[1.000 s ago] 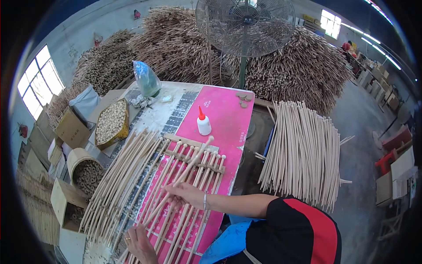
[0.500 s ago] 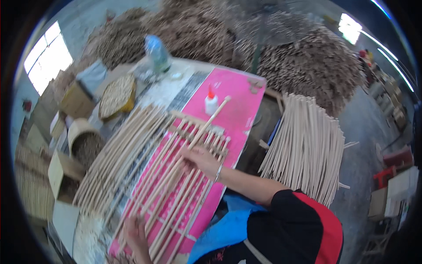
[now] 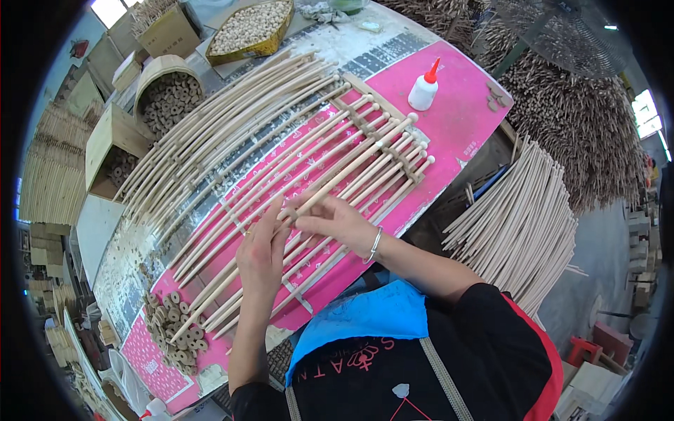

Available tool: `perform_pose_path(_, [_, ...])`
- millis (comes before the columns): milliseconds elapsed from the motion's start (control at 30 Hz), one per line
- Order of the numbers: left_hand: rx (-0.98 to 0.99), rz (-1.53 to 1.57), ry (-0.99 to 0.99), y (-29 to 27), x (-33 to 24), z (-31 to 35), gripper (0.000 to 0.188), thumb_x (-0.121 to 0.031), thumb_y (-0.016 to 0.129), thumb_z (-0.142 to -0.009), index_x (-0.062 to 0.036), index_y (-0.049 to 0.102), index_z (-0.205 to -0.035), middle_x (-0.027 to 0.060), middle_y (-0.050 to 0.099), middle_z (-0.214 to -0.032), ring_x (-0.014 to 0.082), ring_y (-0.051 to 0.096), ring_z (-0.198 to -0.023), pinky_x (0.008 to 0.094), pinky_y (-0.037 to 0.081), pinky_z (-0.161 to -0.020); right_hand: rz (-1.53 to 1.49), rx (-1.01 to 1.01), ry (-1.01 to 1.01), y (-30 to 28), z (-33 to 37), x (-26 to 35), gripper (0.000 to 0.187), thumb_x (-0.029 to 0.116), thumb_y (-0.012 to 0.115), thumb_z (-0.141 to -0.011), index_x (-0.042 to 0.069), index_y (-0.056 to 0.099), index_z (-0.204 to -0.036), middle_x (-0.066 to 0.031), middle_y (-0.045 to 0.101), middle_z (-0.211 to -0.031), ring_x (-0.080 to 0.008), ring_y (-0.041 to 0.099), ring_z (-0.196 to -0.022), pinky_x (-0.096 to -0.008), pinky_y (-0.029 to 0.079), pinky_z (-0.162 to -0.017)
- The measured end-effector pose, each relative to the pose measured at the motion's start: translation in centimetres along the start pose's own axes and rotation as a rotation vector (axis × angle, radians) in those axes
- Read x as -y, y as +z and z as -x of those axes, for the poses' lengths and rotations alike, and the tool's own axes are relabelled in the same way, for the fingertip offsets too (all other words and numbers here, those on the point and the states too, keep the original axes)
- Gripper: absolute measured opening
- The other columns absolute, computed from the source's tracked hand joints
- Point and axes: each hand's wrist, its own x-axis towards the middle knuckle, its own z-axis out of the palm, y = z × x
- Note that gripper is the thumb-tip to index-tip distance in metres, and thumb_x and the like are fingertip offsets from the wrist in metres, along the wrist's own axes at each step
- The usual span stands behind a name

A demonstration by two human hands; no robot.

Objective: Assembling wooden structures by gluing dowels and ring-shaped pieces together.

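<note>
My right hand (image 3: 335, 219) is closed around a long wooden stick (image 3: 354, 163) with a round ball on its far end. My left hand (image 3: 261, 247) meets it at the stick, its fingers pinching a small brown ring (image 3: 287, 214) that sits around the wood. Beneath both hands, several ball-ended sticks (image 3: 324, 125) lie side by side on a pink sheet, their far ends across a wooden rack (image 3: 379, 95). Some of these sticks carry brown rings near their balls. A pile of loose brown rings (image 3: 172, 319) lies by the sticks' near ends.
A white glue bottle with a red tip (image 3: 423, 91) stands beyond the rack. More sticks (image 3: 232, 116) lie to the left, near a basket of wooden balls (image 3: 246, 50) and a tub of rings (image 3: 168, 98). Bare sticks (image 3: 519, 224) are stacked at the right.
My left hand has come up from the near end to the ring beside my right hand. The stick stays in my right hand. The view has tilted down, showing the ring pile.
</note>
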Motion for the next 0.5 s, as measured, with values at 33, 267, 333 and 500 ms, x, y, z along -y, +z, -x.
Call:
perform_pose_path(33, [-0.004,0.058,-0.025,0.2,0.0,0.1,0.047,-0.001,0.069,-0.095,-0.0071,0.065,-0.141,0.0128,0.069,-0.091,0.0246,0.069,-0.086,0.0378,0.054,-0.075,-0.041,0.037,0.027,0.4,-0.1,-0.5,0.043,0.022,0.069,-0.103,0.007,0.059,-0.142,-0.0054,0.071,-0.112,-0.0105,0.069,-0.089,-0.028,0.06,-0.08])
perform_pose_path(267, [0.012,-0.045,-0.003,-2.4,1.8,1.4,0.033,0.003,0.068,-0.095,-0.0024,0.072,-0.127,0.0105,0.065,-0.089,0.0222,0.062,-0.079,0.033,0.051,-0.073,-0.053,-0.172,-0.113,-5.3,-0.8,2.5,0.035,0.018,0.068,-0.103,0.004,0.065,-0.135,-0.0033,0.073,-0.101,-0.0078,0.068,-0.082,-0.0243,0.059,-0.077])
perform_pose_path(333, [0.012,-0.036,-0.022,-3.0,2.1,1.7,0.029,0.003,0.068,-0.095,-0.0011,0.073,-0.123,0.0108,0.065,-0.089,0.0223,0.062,-0.079,0.0326,0.05,-0.073,-0.066,-0.186,-0.122,-6.5,-0.9,3.4,0.036,0.019,0.068,-0.103,0.003,0.065,-0.135,-0.0026,0.072,-0.1,-0.0074,0.068,-0.081,-0.0238,0.058,-0.076])
perform_pose_path(500, [-0.001,0.006,-0.059,-3.2,2.6,1.9,0.024,0.003,0.07,-0.093,0.0007,0.074,-0.117,0.0119,0.065,-0.091,0.0228,0.063,-0.08,0.0325,0.05,-0.074,-0.059,-0.227,-0.144,-7.6,-1.3,4.3,0.034,0.023,0.075,-0.099,0.002,0.07,-0.125,-0.0019,0.071,-0.092,-0.0079,0.067,-0.076,-0.0226,0.057,-0.071])
